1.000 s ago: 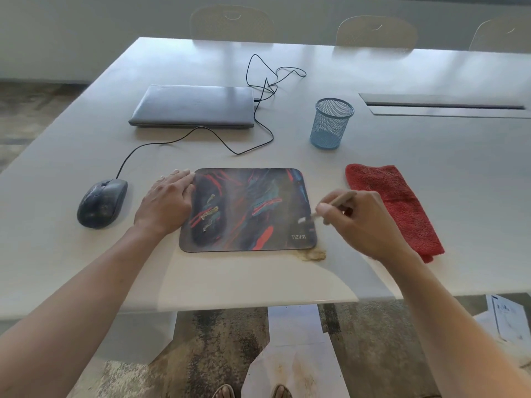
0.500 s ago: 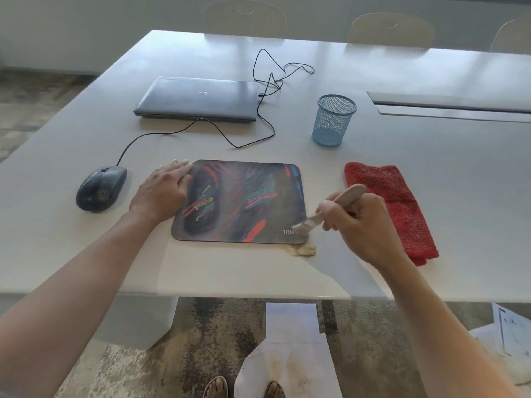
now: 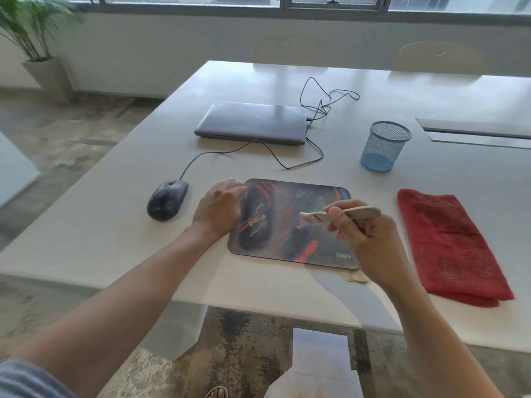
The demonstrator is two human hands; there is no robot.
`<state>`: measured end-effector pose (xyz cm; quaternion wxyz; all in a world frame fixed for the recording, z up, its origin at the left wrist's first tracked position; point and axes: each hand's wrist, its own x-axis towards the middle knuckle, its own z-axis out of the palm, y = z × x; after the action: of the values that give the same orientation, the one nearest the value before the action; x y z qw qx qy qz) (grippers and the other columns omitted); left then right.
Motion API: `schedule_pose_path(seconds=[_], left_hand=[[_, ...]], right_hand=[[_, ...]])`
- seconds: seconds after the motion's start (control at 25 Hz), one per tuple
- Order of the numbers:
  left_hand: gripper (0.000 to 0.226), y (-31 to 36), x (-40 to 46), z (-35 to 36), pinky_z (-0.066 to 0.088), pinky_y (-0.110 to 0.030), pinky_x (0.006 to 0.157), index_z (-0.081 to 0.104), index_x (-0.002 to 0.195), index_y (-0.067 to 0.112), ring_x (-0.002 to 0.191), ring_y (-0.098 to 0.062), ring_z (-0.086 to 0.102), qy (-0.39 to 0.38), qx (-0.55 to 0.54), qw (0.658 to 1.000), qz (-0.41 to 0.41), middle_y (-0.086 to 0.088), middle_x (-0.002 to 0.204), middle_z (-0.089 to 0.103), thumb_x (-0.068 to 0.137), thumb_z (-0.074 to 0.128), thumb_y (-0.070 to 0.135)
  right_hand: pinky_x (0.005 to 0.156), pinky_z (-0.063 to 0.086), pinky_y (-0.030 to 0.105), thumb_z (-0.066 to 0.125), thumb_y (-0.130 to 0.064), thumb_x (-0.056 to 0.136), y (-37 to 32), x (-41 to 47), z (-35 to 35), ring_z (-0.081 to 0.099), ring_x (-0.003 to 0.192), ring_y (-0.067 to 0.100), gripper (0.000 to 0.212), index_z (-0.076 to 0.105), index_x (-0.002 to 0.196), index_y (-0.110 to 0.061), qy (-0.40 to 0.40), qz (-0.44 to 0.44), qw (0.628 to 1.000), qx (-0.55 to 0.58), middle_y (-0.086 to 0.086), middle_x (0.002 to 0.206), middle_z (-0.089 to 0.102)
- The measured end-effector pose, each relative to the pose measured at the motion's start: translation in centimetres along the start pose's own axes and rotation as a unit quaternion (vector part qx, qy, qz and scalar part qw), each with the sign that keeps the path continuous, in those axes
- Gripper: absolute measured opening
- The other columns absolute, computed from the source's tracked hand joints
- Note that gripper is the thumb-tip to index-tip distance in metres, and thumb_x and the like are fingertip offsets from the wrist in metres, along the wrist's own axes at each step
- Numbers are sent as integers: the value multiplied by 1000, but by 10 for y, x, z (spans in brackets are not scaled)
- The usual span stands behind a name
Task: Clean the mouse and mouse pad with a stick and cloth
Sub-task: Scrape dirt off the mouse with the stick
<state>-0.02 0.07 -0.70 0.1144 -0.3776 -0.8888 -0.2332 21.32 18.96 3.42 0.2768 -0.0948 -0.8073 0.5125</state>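
Note:
A colourful mouse pad lies on the white table, with pale smears of dirt on its left part. My left hand rests flat on the pad's left edge. My right hand holds a flat wooden stick over the middle of the pad, its tip pointing left, slightly above the surface. A dark wired mouse sits to the left of the pad. A folded red cloth lies to the right. A small pale lump of scraped dirt sits by the pad's front right corner.
A closed grey laptop lies behind the pad, with the black cable looping beside it. A blue mesh cup stands at the back right. The table's front edge runs just below my wrists. A potted plant stands far left.
My right hand has lifted the stick from the pad's front right corner and carried it left over the pad's middle. The camera tilted up. My left hand stayed on the pad's edge.

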Motion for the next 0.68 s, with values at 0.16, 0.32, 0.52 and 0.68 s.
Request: schedule_pose_path(seconds=[0.16, 0.32, 0.52, 0.68], left_hand=[[28, -10, -6, -22, 39, -36, 106, 68, 117, 5, 126, -25, 52, -15, -54, 991, 119, -8, 125, 65, 90, 57, 3], [34, -56, 0, -68, 29, -21, 107, 63, 124, 9, 129, -18, 48, 15, -85, 987, 139, -6, 131, 61, 91, 64, 17], [71, -146, 12, -110, 26, -22, 104, 47, 141, 16, 133, -17, 42, -60, -116, 991, 7, -3, 146, 46, 85, 61, 56], [116, -181, 1, -107, 20, -22, 106, 20, 152, 27, 138, -7, 25, -204, -144, 968, 8, 8, 155, 23, 59, 61, 83]], right_hand=[[63, 48, 16, 64, -22, 94, -12, 16, 41, 65, 65, 6, 14, 75, 85, -23, 20, 6, 1000, 9, -8, 79, 74], [61, 50, 28, 64, -36, 92, -25, 36, 92, 62, 61, 7, 15, 74, 84, -27, 30, 15, 999, -9, -6, 75, 72], [67, 53, 38, 63, -43, 89, -36, 59, 150, 67, 69, 12, 22, 74, 83, -24, 34, 22, 999, -8, -9, 85, 73], [64, 52, 26, 64, -41, 87, -45, 82, 185, 66, 68, 6, 24, 73, 83, -19, 13, 42, 999, -3, -12, 81, 72]])
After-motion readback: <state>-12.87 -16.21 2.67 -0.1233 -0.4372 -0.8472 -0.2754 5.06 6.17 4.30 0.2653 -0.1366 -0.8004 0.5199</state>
